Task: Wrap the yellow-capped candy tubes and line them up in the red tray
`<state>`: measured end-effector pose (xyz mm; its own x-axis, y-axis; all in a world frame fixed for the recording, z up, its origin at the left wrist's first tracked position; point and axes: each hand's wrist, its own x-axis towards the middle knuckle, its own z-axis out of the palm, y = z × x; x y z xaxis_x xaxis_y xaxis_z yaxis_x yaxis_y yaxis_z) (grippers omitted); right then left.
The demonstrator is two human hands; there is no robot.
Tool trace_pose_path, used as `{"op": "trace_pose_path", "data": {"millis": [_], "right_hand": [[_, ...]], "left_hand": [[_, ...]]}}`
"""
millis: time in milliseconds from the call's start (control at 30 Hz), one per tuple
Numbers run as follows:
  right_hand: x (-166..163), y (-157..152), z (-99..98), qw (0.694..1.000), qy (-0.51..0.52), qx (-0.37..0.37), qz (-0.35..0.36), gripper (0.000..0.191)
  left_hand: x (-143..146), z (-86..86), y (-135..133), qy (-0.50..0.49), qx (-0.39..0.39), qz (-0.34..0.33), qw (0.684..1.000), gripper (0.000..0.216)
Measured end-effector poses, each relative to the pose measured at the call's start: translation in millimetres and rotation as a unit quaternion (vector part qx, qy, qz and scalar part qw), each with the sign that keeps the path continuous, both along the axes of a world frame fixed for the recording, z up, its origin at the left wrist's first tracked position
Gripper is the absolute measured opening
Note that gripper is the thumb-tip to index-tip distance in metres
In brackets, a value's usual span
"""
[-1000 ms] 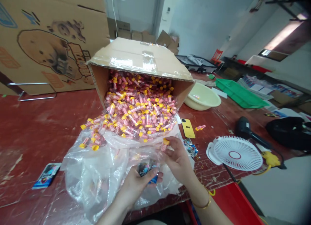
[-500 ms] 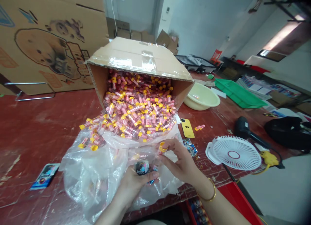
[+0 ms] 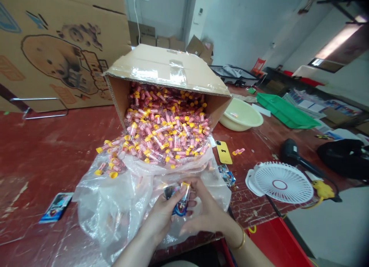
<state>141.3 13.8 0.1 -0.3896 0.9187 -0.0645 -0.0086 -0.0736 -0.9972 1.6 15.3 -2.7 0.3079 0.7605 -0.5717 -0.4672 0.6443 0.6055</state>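
My left hand (image 3: 165, 210) is closed round a small blue-and-black printed packet (image 3: 181, 208). A small tube with a yellow cap (image 3: 186, 185) lies against the packet, under my left thumb. My right hand (image 3: 206, 210) curves round the right side of the packet with its thumb apart; its fingertips are close to the packet's edge, and whether they touch it I cannot tell. Both hands are above a clear plastic bag (image 3: 115, 205). Behind it, a cardboard box (image 3: 170, 71) on its side spills out many yellow-capped pink tubes (image 3: 167, 132).
At left lies another packet (image 3: 56, 208). To the right are a yellow phone (image 3: 224, 152), more packets (image 3: 227, 176), two loose tubes (image 3: 238, 151), a white fan (image 3: 281, 184) and a black hair dryer (image 3: 296, 155). Farther back stand a pale basin (image 3: 242, 119) and a green tray (image 3: 288, 111).
My right hand has brought the yellow-capped tube down to the packet, and its fingers have spread. My left thumb has moved onto the tube. The packet is turned more upright.
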Motion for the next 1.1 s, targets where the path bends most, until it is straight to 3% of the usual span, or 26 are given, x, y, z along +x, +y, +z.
{"op": "trace_pose_path", "data": {"millis": [67, 300, 533, 667, 767, 833, 933, 1033, 1100], "right_hand": [[-6, -9, -1.2, 0.999, -0.026, 0.005, -0.018, 0.078], [-10, -9, -3.9, 0.980, -0.089, 0.131, -0.118, 0.062], [-9, -14, -5.8, 0.980, -0.072, 0.146, -0.114, 0.060], [-5, -14, -2.8, 0.983, -0.061, 0.138, -0.104, 0.059], [7, -14, -3.9, 0.986, -0.028, 0.115, -0.116, 0.039], [23, -19, -8.2, 0.979, -0.006, 0.092, -0.184, 0.021], [70, -46, -21.3, 0.929, 0.005, 0.048, -0.366, 0.020], [132, -99, -45.9, 0.818, -0.082, 0.020, -0.569, 0.026], [167, -139, -70.9, 0.752, -0.154, -0.004, -0.641, 0.031]], "left_hand": [[3, 1.7, 1, -0.001, 0.002, 0.001, 1.000, 0.032], [1, 5.1, -6, 0.032, 0.049, -0.032, 0.998, 0.027], [3, 5.9, -9, 0.042, 0.081, 0.001, 0.996, 0.029], [3, 5.6, -8, 0.057, 0.097, -0.012, 0.994, 0.028], [4, 3.8, -10, 0.097, 0.088, -0.040, 0.991, 0.026], [6, 3.2, -13, 0.112, 0.066, -0.069, 0.989, 0.029], [9, 1.8, -15, 0.080, 0.028, -0.091, 0.992, 0.034], [10, -1.3, -13, 0.060, 0.023, -0.106, 0.992, 0.043], [10, -2.8, -12, 0.077, 0.034, -0.119, 0.989, 0.051]]}}
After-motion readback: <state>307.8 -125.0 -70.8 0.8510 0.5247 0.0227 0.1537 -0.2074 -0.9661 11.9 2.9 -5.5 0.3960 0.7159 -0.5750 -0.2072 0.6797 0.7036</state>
